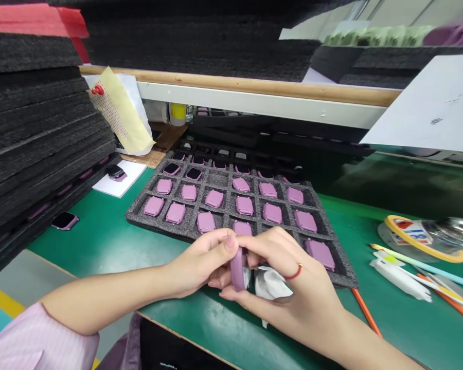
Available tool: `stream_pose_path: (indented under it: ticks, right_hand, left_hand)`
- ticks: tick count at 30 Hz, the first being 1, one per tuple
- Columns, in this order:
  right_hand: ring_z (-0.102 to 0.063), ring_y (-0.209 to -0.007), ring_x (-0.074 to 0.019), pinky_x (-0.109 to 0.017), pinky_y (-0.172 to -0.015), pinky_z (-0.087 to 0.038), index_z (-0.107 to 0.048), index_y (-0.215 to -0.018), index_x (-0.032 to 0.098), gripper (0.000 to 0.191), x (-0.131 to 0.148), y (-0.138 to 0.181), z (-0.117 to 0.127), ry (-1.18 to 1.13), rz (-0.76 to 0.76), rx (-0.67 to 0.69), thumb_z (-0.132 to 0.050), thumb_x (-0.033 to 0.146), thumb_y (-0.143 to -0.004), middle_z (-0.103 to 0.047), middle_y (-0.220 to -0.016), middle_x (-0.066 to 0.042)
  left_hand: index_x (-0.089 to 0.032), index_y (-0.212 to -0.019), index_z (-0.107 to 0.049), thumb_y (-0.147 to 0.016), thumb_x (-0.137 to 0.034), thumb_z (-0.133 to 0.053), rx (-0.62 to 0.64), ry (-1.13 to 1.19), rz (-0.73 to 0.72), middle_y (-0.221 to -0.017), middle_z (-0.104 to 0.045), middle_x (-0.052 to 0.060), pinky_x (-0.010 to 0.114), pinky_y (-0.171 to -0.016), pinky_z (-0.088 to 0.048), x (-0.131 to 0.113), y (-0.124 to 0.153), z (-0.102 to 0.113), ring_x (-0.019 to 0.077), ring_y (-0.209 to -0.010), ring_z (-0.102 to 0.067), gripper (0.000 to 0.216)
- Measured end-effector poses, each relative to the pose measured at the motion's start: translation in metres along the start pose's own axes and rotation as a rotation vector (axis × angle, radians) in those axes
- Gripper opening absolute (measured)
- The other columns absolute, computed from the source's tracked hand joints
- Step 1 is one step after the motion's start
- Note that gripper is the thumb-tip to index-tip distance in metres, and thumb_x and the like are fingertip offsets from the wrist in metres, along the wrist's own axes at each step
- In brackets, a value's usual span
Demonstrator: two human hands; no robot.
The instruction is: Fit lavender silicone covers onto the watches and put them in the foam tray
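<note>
Between my two hands a purple smartwatch case (237, 271) is held on edge over the near side of the foam tray. My left hand (200, 262) is closed on it, thumb at its upper end. My right hand (293, 272) grips its other side with thumb and fingers, and a red ring band circles one finger. A crumpled white wipe (270, 285) hangs by my right palm; whether the fingers pinch it is hidden. The dark grey foam tray (177, 229) holds several purple watch cases, most back up, some at the far left showing black screens.
Stacked black foam trays (34, 118) rise at the left. One watch (65, 221) lies beside them, another (116, 172) on a white pad (129, 177). At right are a dispenser bottle (412, 239), pens and an orange stick (366, 311). A loaded shelf (254, 97) overhangs the back.
</note>
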State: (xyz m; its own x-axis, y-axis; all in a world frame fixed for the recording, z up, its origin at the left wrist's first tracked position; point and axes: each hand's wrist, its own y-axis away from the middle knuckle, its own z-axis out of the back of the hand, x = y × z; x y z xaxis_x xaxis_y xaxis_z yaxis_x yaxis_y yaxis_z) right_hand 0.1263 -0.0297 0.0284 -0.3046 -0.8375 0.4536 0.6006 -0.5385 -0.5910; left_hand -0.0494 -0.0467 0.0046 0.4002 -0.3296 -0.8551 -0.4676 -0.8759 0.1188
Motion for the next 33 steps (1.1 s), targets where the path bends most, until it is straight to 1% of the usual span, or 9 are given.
stream_pose_path:
  ticks: [2, 5, 9, 14, 17, 20, 25, 29, 33]
  right_hand:
    - [-0.066, -0.082, -0.0197, -0.034, -0.071, -0.056, -0.055, -0.128, 0.027, 0.048, -0.002, -0.001, 0.002, -0.065, -0.041, 0.009, -0.078, 0.031, -0.086, -0.069, -0.093, -0.003]
    - [-0.068, -0.098, -0.0236, -0.039, -0.082, -0.058, -0.055, -0.130, 0.030, 0.054, -0.006, -0.002, 0.004, -0.081, -0.057, 0.014, -0.081, 0.031, -0.083, -0.072, -0.111, -0.006]
    - [-0.068, -0.104, -0.0241, -0.040, -0.088, -0.058, -0.056, -0.131, 0.028, 0.055, -0.007, -0.001, 0.002, -0.078, -0.047, 0.022, -0.082, 0.030, -0.082, -0.072, -0.112, -0.007]
    - [-0.070, -0.104, -0.0224, -0.037, -0.087, -0.059, -0.060, -0.129, 0.025, 0.048, -0.014, -0.006, 0.004, -0.052, 0.001, 0.052, -0.076, 0.023, -0.084, -0.072, -0.116, -0.008]
    - [-0.072, -0.098, -0.0228, -0.038, -0.087, -0.059, -0.067, -0.117, 0.021, 0.038, -0.035, -0.026, 0.003, 0.001, -0.141, 0.075, -0.075, 0.026, -0.080, -0.076, -0.109, -0.007]
    - [-0.073, -0.099, -0.0248, -0.041, -0.091, -0.058, -0.071, -0.113, 0.019, 0.036, -0.069, -0.059, -0.011, 0.089, -0.353, 0.083, -0.073, 0.035, -0.081, -0.076, -0.109, -0.008]
    - [-0.064, -0.120, -0.0296, -0.045, -0.108, -0.048, -0.071, -0.115, 0.014, 0.038, -0.119, -0.109, -0.047, 0.220, -0.404, 0.146, -0.076, 0.032, -0.082, -0.071, -0.122, -0.014]
    - [-0.064, -0.118, -0.0251, -0.049, -0.103, -0.051, -0.069, -0.113, 0.016, 0.025, -0.129, -0.137, -0.057, 0.284, -0.409, 0.295, -0.069, 0.032, -0.094, -0.068, -0.126, -0.010]
    - [-0.065, -0.112, -0.0231, -0.046, -0.098, -0.054, -0.066, -0.118, 0.018, 0.026, -0.122, -0.164, -0.061, 0.353, -0.380, 0.415, -0.061, 0.035, -0.099, -0.066, -0.126, -0.009]
  left_hand:
    - [-0.016, -0.084, -0.054, -0.078, -0.076, -0.066, -0.059, 0.045, 0.020, -0.061, -0.053, -0.005, 0.018, -0.039, -0.024, 0.000, 0.000, -0.001, 0.0036, -0.040, -0.036, 0.061]
    - [-0.017, -0.084, -0.056, -0.079, -0.074, -0.065, -0.095, 0.142, 0.064, -0.070, -0.062, 0.000, 0.018, -0.038, -0.026, -0.002, -0.001, -0.001, 0.0073, -0.046, -0.049, 0.058]
    - [-0.015, -0.084, -0.059, -0.077, -0.073, -0.068, -0.071, 0.173, 0.112, -0.072, -0.065, 0.002, 0.017, -0.036, -0.025, -0.004, -0.002, -0.002, 0.0086, -0.048, -0.054, 0.058]
    - [-0.013, -0.080, -0.061, -0.076, -0.077, -0.065, -0.167, 0.167, 0.132, -0.068, -0.061, 0.002, 0.019, -0.038, -0.022, -0.003, -0.005, -0.004, 0.0066, -0.044, -0.048, 0.064]
    - [-0.015, -0.077, -0.055, -0.080, -0.078, -0.059, -0.249, 0.142, 0.106, -0.066, -0.062, 0.002, 0.020, -0.041, -0.022, 0.000, -0.007, -0.003, 0.0047, -0.042, -0.042, 0.064]
    - [-0.016, -0.072, -0.051, -0.080, -0.082, -0.053, -0.219, 0.046, 0.129, -0.070, -0.067, 0.006, 0.021, -0.042, -0.023, 0.004, -0.007, -0.001, 0.0045, -0.042, -0.041, 0.066]
    - [-0.017, -0.069, -0.051, -0.073, -0.085, -0.055, -0.183, -0.065, 0.148, -0.068, -0.067, 0.006, 0.022, -0.042, -0.026, 0.003, -0.006, 0.000, 0.0058, -0.042, -0.042, 0.069]
    - [-0.018, -0.070, -0.050, -0.075, -0.084, -0.053, -0.159, -0.075, 0.138, -0.068, -0.066, 0.006, 0.023, -0.042, -0.026, 0.000, -0.004, 0.000, 0.0062, -0.043, -0.042, 0.067]
    - [-0.018, -0.068, -0.050, -0.075, -0.085, -0.051, -0.118, -0.093, 0.132, -0.068, -0.066, 0.005, 0.024, -0.041, -0.027, -0.001, -0.002, -0.003, 0.0061, -0.042, -0.041, 0.067]
